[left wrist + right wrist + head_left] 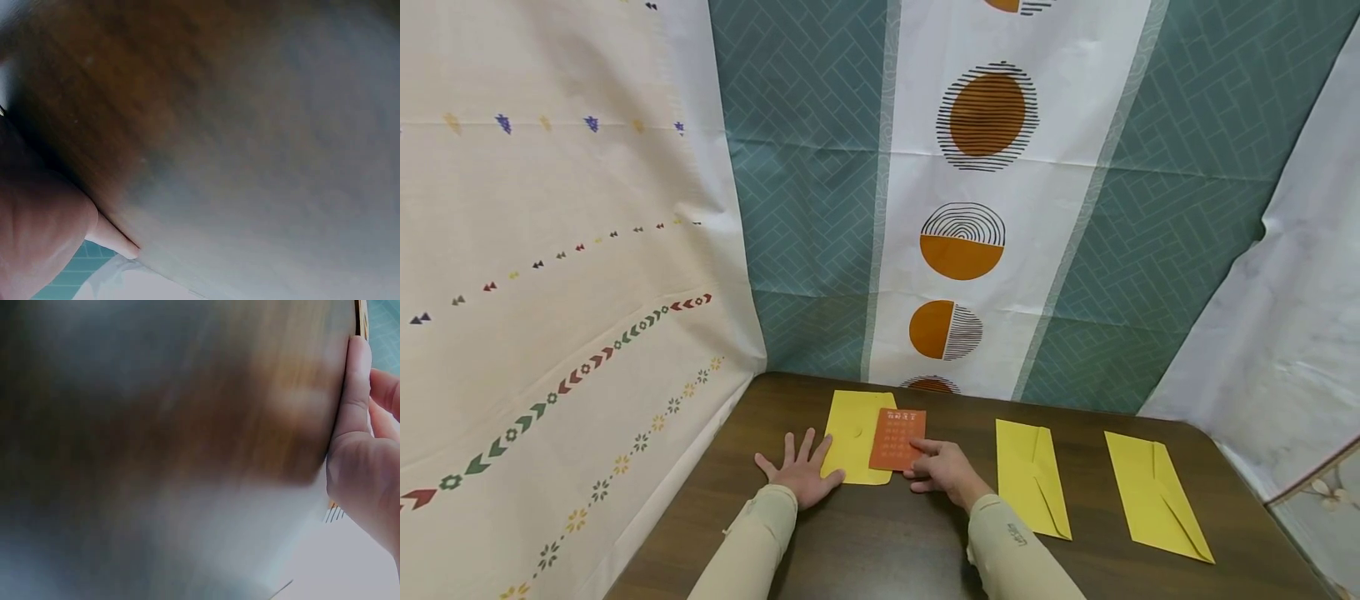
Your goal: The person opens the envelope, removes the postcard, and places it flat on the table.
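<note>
An orange-red card printed with rows of characters overlaps the right side of a yellow envelope in the head view. My right hand pinches the card at its lower right edge, index finger over the face and thumb by the bottom corner. With fingers spread, my left hand rests palm down on the table, its thumb and fingertips at the envelope's left edge. The left wrist view catches only part of the left hand against the tabletop. In the right wrist view the right hand shows, the card mostly hidden.
Two more yellow envelopes lie to the right on the dark wooden table: a nearer envelope and a farther envelope. A patterned curtain hangs behind the table, and a pale cloth hangs along its left side.
</note>
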Demonstrator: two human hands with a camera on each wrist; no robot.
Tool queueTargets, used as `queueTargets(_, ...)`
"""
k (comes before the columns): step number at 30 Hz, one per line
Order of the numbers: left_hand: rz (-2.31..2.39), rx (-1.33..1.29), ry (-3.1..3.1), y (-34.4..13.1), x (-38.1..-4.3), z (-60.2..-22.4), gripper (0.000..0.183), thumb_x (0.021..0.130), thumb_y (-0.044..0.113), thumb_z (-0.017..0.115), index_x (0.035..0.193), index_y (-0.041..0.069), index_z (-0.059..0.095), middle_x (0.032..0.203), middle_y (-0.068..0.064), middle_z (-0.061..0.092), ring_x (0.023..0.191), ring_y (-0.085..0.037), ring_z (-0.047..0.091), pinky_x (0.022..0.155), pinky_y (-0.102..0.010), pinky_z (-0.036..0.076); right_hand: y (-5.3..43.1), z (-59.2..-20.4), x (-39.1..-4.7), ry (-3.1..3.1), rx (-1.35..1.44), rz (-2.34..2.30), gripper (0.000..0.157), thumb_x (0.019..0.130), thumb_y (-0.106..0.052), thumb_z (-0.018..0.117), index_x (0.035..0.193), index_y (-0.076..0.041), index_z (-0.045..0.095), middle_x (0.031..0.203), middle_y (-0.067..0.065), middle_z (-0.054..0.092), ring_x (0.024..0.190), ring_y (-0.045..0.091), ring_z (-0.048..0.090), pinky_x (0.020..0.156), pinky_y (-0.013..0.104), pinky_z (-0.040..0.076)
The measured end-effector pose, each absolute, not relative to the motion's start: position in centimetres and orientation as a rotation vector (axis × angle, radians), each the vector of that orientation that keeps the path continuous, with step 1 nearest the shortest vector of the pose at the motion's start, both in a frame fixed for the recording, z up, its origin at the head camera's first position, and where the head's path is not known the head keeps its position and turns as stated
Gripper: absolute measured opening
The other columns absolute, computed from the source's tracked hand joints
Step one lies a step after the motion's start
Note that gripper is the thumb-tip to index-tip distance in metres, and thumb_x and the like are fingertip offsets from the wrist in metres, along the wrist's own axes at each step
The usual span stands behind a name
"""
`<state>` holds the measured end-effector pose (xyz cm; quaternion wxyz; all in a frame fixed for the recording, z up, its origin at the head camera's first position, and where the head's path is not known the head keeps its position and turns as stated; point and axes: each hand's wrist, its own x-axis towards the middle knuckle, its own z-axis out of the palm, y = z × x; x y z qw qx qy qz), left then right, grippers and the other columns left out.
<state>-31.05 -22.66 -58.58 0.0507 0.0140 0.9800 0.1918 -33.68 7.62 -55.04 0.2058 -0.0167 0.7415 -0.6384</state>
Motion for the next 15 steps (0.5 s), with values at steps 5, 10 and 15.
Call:
queueTargets(5, 0.568, 0.05, 2.992, -22.8, -31.3, -59.0, 0.086, 0.099, 0.074, 0.05, 0.17, 0.029, 0.031, 0.181, -0.013, 0.015, 0.165, -0.053, -0.002, 0.107, -0.094, -0.016, 8.4, -54.5, -33.5, 2.102, -0.034, -1.737, 0.061, 0.099, 0.001, 0.064, 0.158, -0.001, 0.05, 0.134, 0.027, 0.066, 0.091, 0.017, 0.076, 0.078, 0.038, 0.067)
queueTargets(10, 0.561, 0.052, 2.997, -22.7, -31.2, -59.0, 0.085, 0.1, 0.073, 0.05, 0.17, 0.029, 0.03, 0.181, -0.013, 0.014, 0.165, -0.053, -0.002, 0.106, -0.094, -0.016, 9.1, -54.0, -33.7, 2.126, -0.001, -1.683, 0.06, 0.099, 0.001, 0.065, 0.158, -0.001, 0.05, 0.126, 0.024, 0.068, 0.088, 0.018, 0.076, 0.077, 0.037, 0.067)
queueTargets(15, 0.568, 0.052, 2.987, -22.8, -31.1, -58.8, 0.085, 0.1, 0.073, 0.05, 0.17, 0.031, 0.028, 0.182, -0.012, 0.012, 0.166, -0.052, -0.004, 0.107, -0.093, -0.017, 9.5, -53.7, -33.8, 2.133, 0.003, -1.65, 0.06, 0.099, 0.002, 0.065, 0.157, 0.001, 0.05, 0.112, 0.02, 0.072, 0.084, 0.017, 0.076, 0.076, 0.036, 0.067)
